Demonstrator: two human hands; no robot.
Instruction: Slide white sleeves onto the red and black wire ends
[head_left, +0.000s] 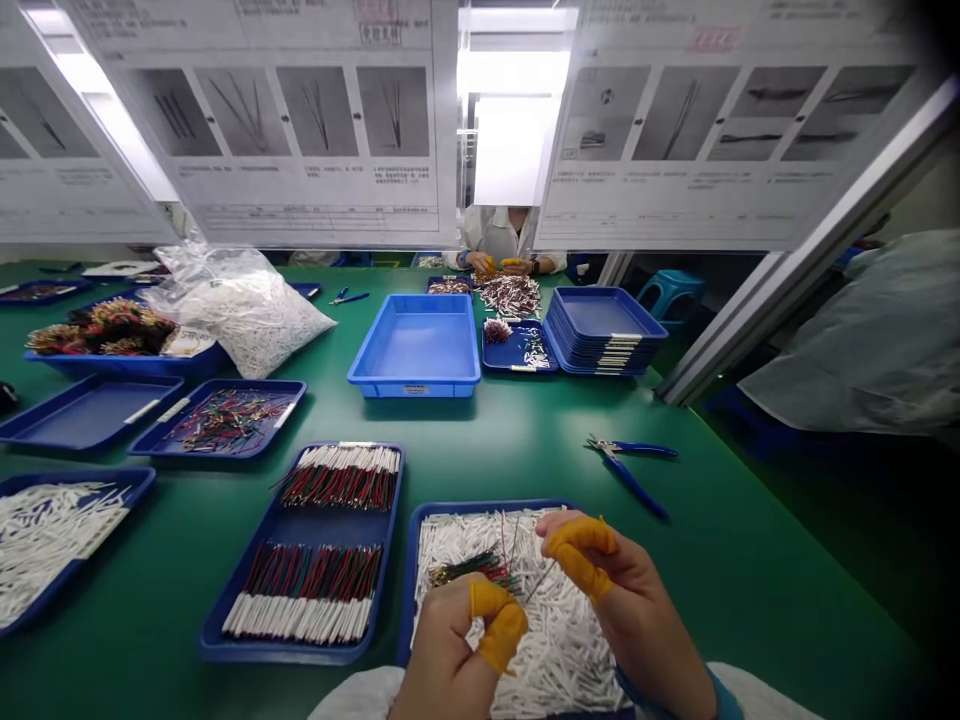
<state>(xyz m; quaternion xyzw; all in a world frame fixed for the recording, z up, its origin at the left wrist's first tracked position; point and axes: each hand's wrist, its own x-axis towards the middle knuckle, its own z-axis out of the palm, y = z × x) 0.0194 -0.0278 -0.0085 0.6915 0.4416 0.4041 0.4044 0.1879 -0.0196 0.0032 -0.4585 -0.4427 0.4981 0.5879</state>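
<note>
Above a blue plastic tray (407, 592) of slim white tubes (574, 650), the left hand (459, 640) and right hand (630, 590) pinched a thin dark wire (541, 580), seemingly light and flexible, best held near its ends.

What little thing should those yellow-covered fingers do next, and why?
Perhaps slide a white tube onto the thin wire between the left hand and right hand: loose tubes lie below, and the rowed wires in the blue tray alongside have white ends. The fingers may hide one, though.
</note>
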